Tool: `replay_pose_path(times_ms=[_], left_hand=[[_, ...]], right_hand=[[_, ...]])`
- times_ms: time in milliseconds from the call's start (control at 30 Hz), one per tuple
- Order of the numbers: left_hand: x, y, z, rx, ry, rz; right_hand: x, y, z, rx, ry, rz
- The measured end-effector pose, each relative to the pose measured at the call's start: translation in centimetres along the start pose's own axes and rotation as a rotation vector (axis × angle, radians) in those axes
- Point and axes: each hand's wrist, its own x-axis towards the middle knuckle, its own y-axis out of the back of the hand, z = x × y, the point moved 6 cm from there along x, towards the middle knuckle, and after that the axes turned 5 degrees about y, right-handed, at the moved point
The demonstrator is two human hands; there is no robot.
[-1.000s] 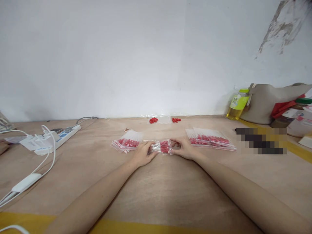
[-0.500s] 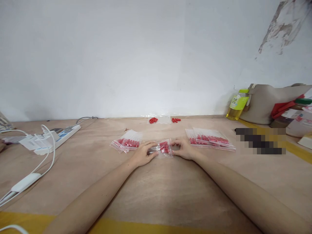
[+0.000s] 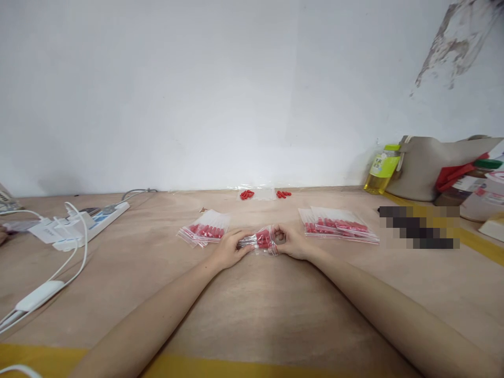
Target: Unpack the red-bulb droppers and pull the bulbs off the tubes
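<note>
A clear zip bag [image 3: 264,239] with several red pieces inside is between my two hands, low over the wooden table. Thin silvery lengths run leftward from the red pieces. My left hand [image 3: 233,248] is closed around the silvery end. On the other side my right hand [image 3: 292,243] pinches the zip edge of the bag between thumb and fingers. Filled zip bags with red pieces lie in a small overlapping pile [image 3: 207,231] beyond my left hand. Another such pile [image 3: 338,226] is to the right of my right hand.
Loose red pieces [image 3: 247,195] lie on clear plastic by the wall, with more red pieces [image 3: 283,194] to their right. A power strip [image 3: 102,223] with white cables stands left. At right are a yellow drink bottle [image 3: 381,169], a grey bag [image 3: 417,168], jars and a blurred-out dark object.
My right hand has shifted slightly left, and its fingers have come over the bag's zip edge. The left hand stays about where it was.
</note>
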Motion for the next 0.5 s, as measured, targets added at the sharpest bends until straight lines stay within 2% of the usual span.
replay_pose_path(times_ms=[167, 333, 500], left_hand=[[0.0, 0.0, -0.1, 0.014, 0.003, 0.006], [0.0, -0.2, -0.5, 0.017, 0.036, 0.003], [0.0, -0.3, -0.8, 0.001, 0.06, -0.001]], right_hand=[[0.1, -0.6, 0.3, 0.107, -0.033, 0.027], [0.2, 0.0, 0.1, 0.013, 0.012, 0.105], [0.3, -0.4, 1.2, 0.021, -0.082, 0.113]])
